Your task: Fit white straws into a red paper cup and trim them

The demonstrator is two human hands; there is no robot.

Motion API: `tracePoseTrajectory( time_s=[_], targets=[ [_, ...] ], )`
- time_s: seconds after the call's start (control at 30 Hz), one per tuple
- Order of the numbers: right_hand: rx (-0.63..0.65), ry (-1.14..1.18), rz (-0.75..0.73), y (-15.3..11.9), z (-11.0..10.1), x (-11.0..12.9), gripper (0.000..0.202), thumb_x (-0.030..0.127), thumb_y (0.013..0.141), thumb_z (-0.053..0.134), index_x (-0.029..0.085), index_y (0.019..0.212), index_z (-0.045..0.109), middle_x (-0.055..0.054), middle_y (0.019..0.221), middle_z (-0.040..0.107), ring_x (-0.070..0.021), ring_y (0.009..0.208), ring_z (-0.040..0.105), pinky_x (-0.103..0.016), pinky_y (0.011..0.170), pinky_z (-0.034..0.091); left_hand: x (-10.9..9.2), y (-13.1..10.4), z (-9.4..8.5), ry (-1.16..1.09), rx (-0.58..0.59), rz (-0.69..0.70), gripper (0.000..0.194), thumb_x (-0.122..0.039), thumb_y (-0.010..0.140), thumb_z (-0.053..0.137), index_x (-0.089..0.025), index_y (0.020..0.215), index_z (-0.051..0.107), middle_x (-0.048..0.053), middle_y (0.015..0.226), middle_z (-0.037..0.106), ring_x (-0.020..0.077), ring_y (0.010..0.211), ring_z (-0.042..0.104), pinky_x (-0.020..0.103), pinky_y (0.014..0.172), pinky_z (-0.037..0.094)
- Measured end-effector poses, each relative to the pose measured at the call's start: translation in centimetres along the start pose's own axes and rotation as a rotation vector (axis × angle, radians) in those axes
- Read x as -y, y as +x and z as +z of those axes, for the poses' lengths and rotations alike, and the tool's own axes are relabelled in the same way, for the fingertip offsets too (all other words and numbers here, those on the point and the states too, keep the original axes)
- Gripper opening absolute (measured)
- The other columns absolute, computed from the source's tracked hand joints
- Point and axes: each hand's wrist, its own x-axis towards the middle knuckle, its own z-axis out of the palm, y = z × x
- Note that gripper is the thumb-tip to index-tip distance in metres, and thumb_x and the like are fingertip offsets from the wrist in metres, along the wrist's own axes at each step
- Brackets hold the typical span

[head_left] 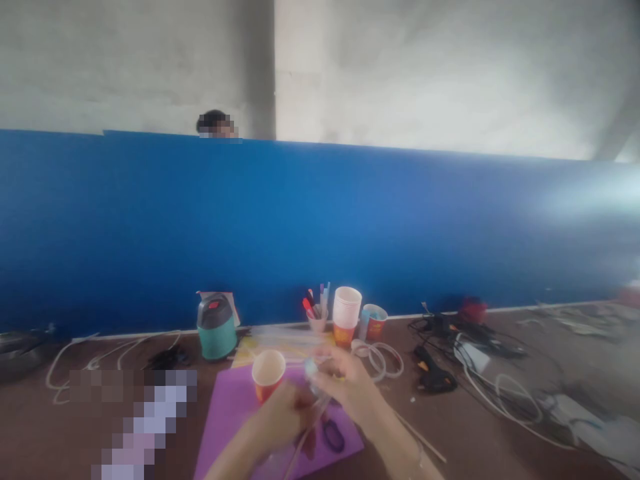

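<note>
My right hand [345, 377] is closed, its thumb and fingers pinching a small pale-blue and clear piece [311, 368] that is too blurred to name. Just beside it, my left hand [290, 410] is also closed, its fingertips mostly hidden. A thin pale tube-like strip [299, 451] trails down from between the hands. Both hands are over a purple sheet [220, 413]. Behind my left hand stands a red and white paper cup [269, 373]. Scissors with dark handles [333, 435] lie on the sheet below my right hand.
Behind the sheet stand a cup of pens [317, 320], stacked paper cups [347, 308] and another cup [376, 325]. Coiled clear tubing [387, 363], a black glue gun [434, 377] and tangled cables are at right. A teal container [217, 337] stands left, before a blue partition [300, 220]; a person's head shows above.
</note>
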Motion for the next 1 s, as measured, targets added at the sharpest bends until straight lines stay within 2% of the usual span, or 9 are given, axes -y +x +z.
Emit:
tracePoseTrajectory(
  time_s=[0.13, 0.23, 0.4, 0.53, 0.7, 0.77, 0.83, 0.93, 1.0],
  targets=[
    [0.029, 0.197, 0.044, -0.2, 0.3, 0.1, 0.039, 0.035, 0.066, 0.069, 0.015, 0.098, 0.058, -0.001, 0.064, 0.065, -0.0166, 0.061, 0.061, -0.028, 0.059, 0.044, 0.3, 0.5, 0.2, -0.045, -0.018, -0.063, 0.033, -0.042, 0.072, 0.054, -0.012, 0.064, 0.064, 0.001, 0.040, 0.056, 0.0094, 0.035, 0.041, 0.021, 0.042, 0.027],
    [0.053, 0.186, 0.017, -0.6, 0.4, 0.5, 0.037, 0.035, 0.068, 0.068, 0.017, 0.099, 0.058, 0.000, 0.068, 0.064, -0.0151, 0.063, 0.059, -0.027, 0.058, 0.044, 0.6, 1.0, 0.0, -0.097, -0.043, -0.065, 0.041, -0.053, 0.070, 0.054, -0.013, 0.065, 0.062, 0.000, 0.038, 0.053, 0.0093, 0.033, 0.040, 0.022, 0.041, 0.026],
    [0.013, -0.001, -0.025, -0.9, 0.0, 1.5, 0.034, 0.031, 0.072, 0.064, 0.018, 0.103, 0.058, 0.003, 0.065, 0.060, -0.0159, 0.067, 0.058, -0.029, 0.066, 0.043, 0.6, 1.4, -0.7, -0.151, -0.075, 0.005, 0.051, -0.060, 0.071, 0.052, -0.014, 0.051, 0.054, 0.003, 0.043, 0.055, 0.0101, 0.040, 0.045, 0.022, 0.044, 0.028],
    [-0.045, -0.263, -0.063, -1.3, -0.3, 2.3, 0.032, 0.032, 0.070, 0.065, 0.022, 0.100, 0.062, 0.000, 0.076, 0.063, -0.0212, 0.080, 0.058, -0.034, 0.074, 0.042, 0.1, 1.3, -0.9, -0.307, -0.123, 0.064, 0.042, -0.053, 0.071, 0.059, -0.012, 0.062, 0.059, 0.005, 0.054, 0.059, 0.0119, 0.049, 0.051, 0.023, 0.049, 0.035],
    [-0.110, -0.595, -0.269, -1.8, -0.4, 2.8, 0.013, 0.025, 0.070, 0.061, 0.024, 0.082, 0.065, -0.002, 0.080, 0.064, -0.0230, 0.085, 0.055, -0.039, 0.082, 0.037, 0.8, 1.9, -0.6, -0.239, -0.270, 0.156, 0.036, -0.048, 0.076, 0.055, -0.013, 0.072, 0.061, -0.002, 0.051, 0.051, 0.0087, 0.043, 0.041, 0.021, 0.045, 0.030],
    [-0.131, -0.679, -0.330, -1.8, -0.4, 2.8, 0.012, 0.025, 0.069, 0.061, 0.025, 0.081, 0.065, -0.001, 0.078, 0.063, -0.0223, 0.082, 0.054, -0.039, 0.081, 0.037, 1.1, 2.0, -0.5, -0.172, -0.360, 0.231, 0.031, -0.043, 0.079, 0.052, -0.015, 0.085, 0.064, 0.001, 0.063, 0.058, 0.0115, 0.052, 0.048, 0.022, 0.052, 0.037],
    [-0.154, -0.724, -0.337, -1.8, -0.3, 2.7, 0.014, 0.026, 0.067, 0.063, 0.025, 0.080, 0.064, -0.001, 0.075, 0.063, -0.0223, 0.080, 0.054, -0.037, 0.077, 0.038, 1.0, 1.8, -0.4, -0.102, -0.435, 0.319, 0.030, -0.039, 0.082, 0.050, -0.017, 0.099, 0.063, 0.005, 0.082, 0.064, 0.0168, 0.072, 0.056, 0.026, 0.069, 0.043],
    [-0.166, -0.719, -0.322, -1.9, -0.3, 2.6, 0.017, 0.026, 0.064, 0.066, 0.023, 0.080, 0.062, 0.000, 0.075, 0.064, -0.0216, 0.079, 0.055, -0.034, 0.074, 0.039, 0.6, 1.3, -0.2, -0.004, -0.502, 0.370, 0.031, -0.035, 0.084, 0.047, -0.020, 0.107, 0.061, 0.008, 0.100, 0.065, 0.0227, 0.094, 0.056, 0.032, 0.088, 0.038],
    [-0.167, -0.709, -0.333, -2.1, -0.3, 2.4, 0.017, 0.027, 0.065, 0.066, 0.023, 0.080, 0.061, -0.001, 0.077, 0.064, -0.0212, 0.078, 0.055, -0.033, 0.072, 0.040, 0.2, 1.0, -0.1, 0.034, -0.520, 0.368, 0.030, -0.034, 0.086, 0.045, -0.021, 0.107, 0.061, 0.008, 0.103, 0.065, 0.0237, 0.098, 0.055, 0.032, 0.090, 0.037]
  ],
)
